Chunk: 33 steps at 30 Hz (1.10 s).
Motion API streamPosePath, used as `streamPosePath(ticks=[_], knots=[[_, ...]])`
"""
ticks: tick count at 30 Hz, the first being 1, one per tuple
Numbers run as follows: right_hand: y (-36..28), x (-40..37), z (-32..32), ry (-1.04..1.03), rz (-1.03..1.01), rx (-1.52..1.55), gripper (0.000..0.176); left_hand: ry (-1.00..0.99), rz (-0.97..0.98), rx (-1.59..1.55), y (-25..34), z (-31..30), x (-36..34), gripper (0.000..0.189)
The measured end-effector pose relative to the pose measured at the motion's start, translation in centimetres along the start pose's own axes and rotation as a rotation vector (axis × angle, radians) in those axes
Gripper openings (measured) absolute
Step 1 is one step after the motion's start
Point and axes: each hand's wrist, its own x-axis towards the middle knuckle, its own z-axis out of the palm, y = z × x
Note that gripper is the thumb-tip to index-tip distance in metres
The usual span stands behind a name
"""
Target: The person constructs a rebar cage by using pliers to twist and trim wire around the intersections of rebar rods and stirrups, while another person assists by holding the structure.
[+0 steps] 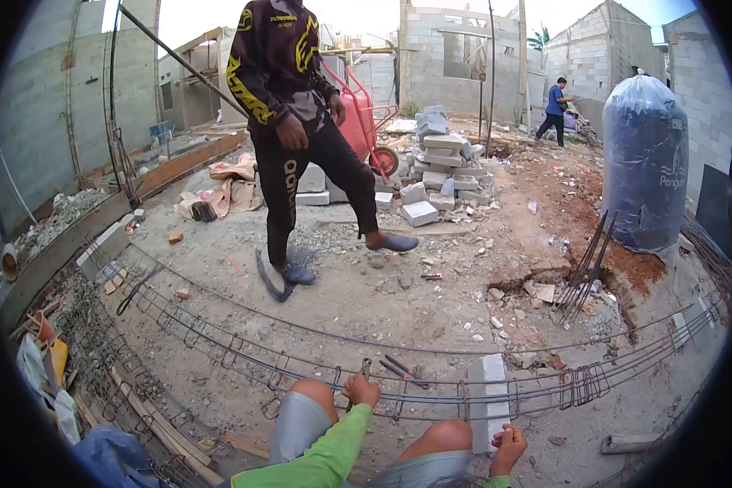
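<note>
Clenching a thin tool [366, 368], the left hand [360, 392] is touching the stiff, heavy rebar cage [545, 389], graspable along its bars; the right hand [508, 444] is curling closed.

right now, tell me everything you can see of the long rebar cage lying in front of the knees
The rebar cage is a long, narrow frame of dark, rusty-looking steel: lengthwise bars ringed by closely spaced stirrups. It lies on the gravelly ground, running across the whole view. A pale concrete block stands against it. The left hand, closed on a small dark tool, rests at its near bars.
</note>
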Motion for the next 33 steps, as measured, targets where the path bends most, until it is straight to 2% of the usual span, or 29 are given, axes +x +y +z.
streamPosePath(ticks=[1, 3, 4, 5, 6, 7, 9, 10, 11, 12, 13, 14, 15, 16, 17, 18, 19, 20, 21, 23, 24, 26, 27, 28, 29, 30, 31, 32, 33], knots=[[-0.1, 0.1, 0.1, 0.0, -0.045, 0.026, 0.019, 0.011, 0.019, -0.01, 0.4, -0.3, -0.3, 0.032], [-1.1, 0.1, 0.1, 0.015, -0.057, 0.054, 0.018, 0.161, 0.08, -0.248, 0.8, -0.7, -1.4, 0.028], [-1.4, -0.1, 0.1, 0.023, -0.054, 0.071, 0.017, 0.156, 0.091, -0.248, 1.1, -1.0, -1.7, 0.028], [-2.0, -0.2, 0.4, 0.036, -0.052, 0.074, 0.017, 0.145, 0.136, -0.392, 2.2, -2.1, -1.9, 0.026], [-2.9, -0.2, 0.8, -0.02, -0.106, 0.075, 0.015, 0.131, 0.179, -0.535, 3.4, -3.3, -2.3, 0.024], [-3.9, -0.4, 1.3, -0.074, -0.157, 0.073, 0.014, 0.116, 0.185, -0.53, 5.7, -6.1, -3.4, 0.024], [-6.3, -0.5, 3.0, -0.211, -0.197, 0.091, 0.025, -0.149, 0.11, -0.727, 12.2, -12.6, -5.5, 0.026], [-9.2, -1.1, 4.6, -0.276, -0.252, 0.005, 0.035, -0.284, 0.15, -0.837, 14.0, -13.5, -5.6, 0.028], [-11.4, -1.6, 5.7, -0.339, -0.298, -0.084, 0.046, -0.426, 0.181, -0.941, 15.8, -14.1, -6.0, 0.03], [-9.8, 0.3, 6.3, -0.398, -0.425, -0.286, 0.068, -0.49, 0.283, -0.971, 17.8, -14.5, -6.6, 0.035], [-10.8, 0.8, 7.4, -0.517, -0.419, -0.337, 0.078, -0.59, 0.344, -1.071, 19.9, -15.0, -7.4, 0.036], [-11.1, 1.6, 8.6, -0.56, -0.477, -0.443, 0.085, -0.725, 0.409, -1.105, 21.7, -15.0, -7.9, 0.039], [-11.2, 2.1, 9.8, -0.609, -0.492, -0.415, 0.077, -0.863, 0.391, -1.194, 23.1, -13.6, -8.3, 0.044], [-13.8, 1.9, 11.4, -0.738, -0.417, -0.125, 0.057, -0.947, 0.45, -1.096, 24.7, -14.2, -9.1, 0.045], [-13.0, 2.6, 11.1, -0.614, -0.339, -0.267, 0.041, -0.923, 0.511, -1.118, 25.1, -12.5, -9.7, 0.04], [-11.7, 3.3, 10.8, -0.476, -0.315, -0.422, 0.034, -1.048, 0.535, -1.067, 25.4, -11.4, -9.5, 0.041], [-8.4, 4.4, 10.3, -0.449, -0.282, -0.302, 0.026, -1.049, 0.615, -0.996, 25.6, -11.4, -9.9, 0.037], [-9.8, 3.4, 9.6, -0.474, -0.056, -0.134, 0.023, -1.083, 0.68, -0.741, 25.9, -12.0, -9.8, 0.032], [-8.0, 3.5, 8.0, -0.461, 0.057, -0.184, 0.026, -1.088, 0.785, -0.687, 25.3, -11.2, -9.5, 0.029], [-4.9, 2.5, 5.0, -0.354, 0.164, -0.24, 0.034, -0.774, 1.18, -0.674, 22.8, -7.4, -8.2, 0.023], [-3.8, 1.7, 3.7, -0.292, 0.21, -0.299, 0.037, -0.804, 1.137, -0.686, 21.2, -5.8, -7.5, 0.023], [-1.5, 0.6, 0.7, -0.33, 0.294, -0.418, 0.039, -0.855, 1.282, -0.264, 18.5, -2.7, -6.0, 0.023], [-0.4, 0.0, -0.7, -0.37, 0.353, -0.511, 0.042, -0.873, 1.257, -0.269, 17.3, -1.2, -6.2, 0.023], [0.9, -0.4, -1.7, -0.378, 0.372, -0.523, 0.042, -0.82, 1.415, -0.219, 16.3, 0.3, -6.4, 0.023], [2.3, -0.7, -2.6, -0.466, 0.221, -0.696, 0.04, -0.762, 1.576, -0.168, 15.4, 1.7, -6.6, 0.023], [3.0, -1.0, -3.1, -0.553, 0.061, -0.863, 0.039, -0.772, 1.563, -0.173, 15.1, 3.1, -6.9, 0.023], [3.1, -1.3, -3.2, -0.558, 0.068, -0.871, 0.039, -0.782, 1.675, -0.145, 15.3, 4.6, -7.2, 0.023], [3.2, -1.5, -3.2, -0.509, 0.042, -1.069, 0.04, -0.788, 1.789, -0.117, 15.5, 6.0, -7.4, 0.022], [3.3, -1.7, -3.2, -0.456, 0.02, -1.266, 0.041, -0.75, 1.803, -0.113, 15.8, 6.6, -7.6, 0.014]])
